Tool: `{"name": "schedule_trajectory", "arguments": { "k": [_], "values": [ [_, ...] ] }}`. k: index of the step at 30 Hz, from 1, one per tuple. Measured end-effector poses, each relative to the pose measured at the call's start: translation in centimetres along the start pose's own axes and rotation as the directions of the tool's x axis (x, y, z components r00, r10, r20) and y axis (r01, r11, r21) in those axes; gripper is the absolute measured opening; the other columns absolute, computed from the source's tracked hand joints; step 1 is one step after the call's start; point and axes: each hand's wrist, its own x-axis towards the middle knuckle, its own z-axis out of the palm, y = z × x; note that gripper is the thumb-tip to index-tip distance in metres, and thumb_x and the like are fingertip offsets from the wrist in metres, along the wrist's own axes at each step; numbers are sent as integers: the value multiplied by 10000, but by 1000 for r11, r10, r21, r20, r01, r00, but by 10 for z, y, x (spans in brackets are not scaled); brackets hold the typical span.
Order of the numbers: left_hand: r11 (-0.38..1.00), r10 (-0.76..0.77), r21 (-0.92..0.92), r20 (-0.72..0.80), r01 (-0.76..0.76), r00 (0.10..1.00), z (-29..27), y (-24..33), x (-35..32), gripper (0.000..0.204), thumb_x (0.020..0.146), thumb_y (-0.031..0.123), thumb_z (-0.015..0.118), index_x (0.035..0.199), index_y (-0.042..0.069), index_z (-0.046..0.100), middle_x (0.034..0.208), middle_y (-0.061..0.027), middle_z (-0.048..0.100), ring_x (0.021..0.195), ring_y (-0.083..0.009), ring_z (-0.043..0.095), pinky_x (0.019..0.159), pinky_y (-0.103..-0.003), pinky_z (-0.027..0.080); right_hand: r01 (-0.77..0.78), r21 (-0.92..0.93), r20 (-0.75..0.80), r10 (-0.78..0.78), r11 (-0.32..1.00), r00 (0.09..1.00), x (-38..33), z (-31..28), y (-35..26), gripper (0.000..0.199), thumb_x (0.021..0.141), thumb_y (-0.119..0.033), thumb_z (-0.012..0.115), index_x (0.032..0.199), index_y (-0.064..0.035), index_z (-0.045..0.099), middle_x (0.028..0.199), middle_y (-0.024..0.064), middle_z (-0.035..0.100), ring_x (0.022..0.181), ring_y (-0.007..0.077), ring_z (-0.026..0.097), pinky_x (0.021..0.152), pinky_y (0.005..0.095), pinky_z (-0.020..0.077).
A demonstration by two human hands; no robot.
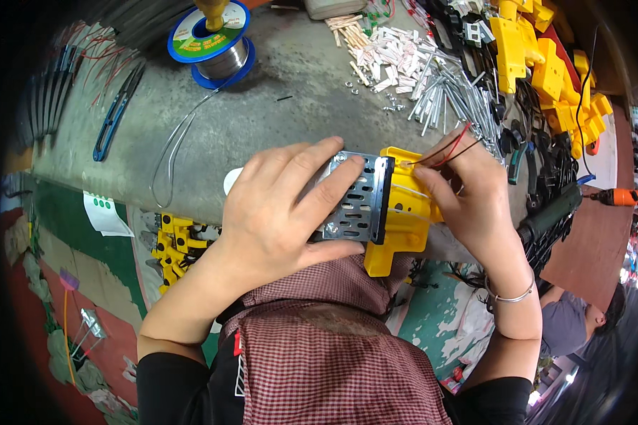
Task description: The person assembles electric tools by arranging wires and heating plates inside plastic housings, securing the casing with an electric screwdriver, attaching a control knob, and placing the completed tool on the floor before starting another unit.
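The left hand point(280, 205) grips the stiff, light-looking yellow housing point(402, 212) by its perforated metal plate point(358, 202), at the worktop's point(290, 85) near edge. The right hand point(468, 195) pinches thin red and black wires point(446, 150), which look fragile; best held gently near their ends.

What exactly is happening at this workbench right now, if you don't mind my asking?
A person is working with bare hands on a small assembly at the near edge of a grey workbench. The left hand grips a perforated metal plate joined to a yellow plastic housing. The right hand pinches thin red and black wires at the housing's top. A solder spool, blue snips, metal pins and more yellow parts lie behind.
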Motion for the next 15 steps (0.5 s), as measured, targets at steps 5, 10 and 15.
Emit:
{"name": "schedule_trajectory", "arguments": {
  "k": [5, 10, 15],
  "values": [
    [1000, -4, -30, 10, 4, 1000, 0, 0, 1, 792, 563, 518, 779, 1186, 50, 633, 1183, -148, 618, 966, -324, 627, 816, -415, 494, 74, -18, 133, -71, 997, 989, 10, -10, 6, 169, 718, 34, 738, 814, 0, 604, 762, 108, 581, 684, 275, 577, 617, 346, 468],
    [999, -14, -32, 9, 15, 1000, -1, -1, -1, 788, 566, 513, 782, 1186, 51, 634, 1180, -149, 620, 962, -322, 629, 808, -411, 495, 100, -99, 194, -80, 990, 978, 18, -4, -2, 162, 713, 29, 737, 802, 1, 605, 764, 123, 589, 699, 299, 578, 621, 338, 466],
    [1000, -13, -24, -10, 12, 1000, 1, -1, -2, 793, 567, 510, 789, 1197, 56, 628, 1183, -142, 619, 968, -320, 626, 808, -409, 490, 23, 33, 52, -25, 999, 998, -2, 3, 8, 135, 764, -34, 711, 812, -11, 586, 793, 96, 599, 688, 262, 593, 601, 347, 477]
  ]
}}
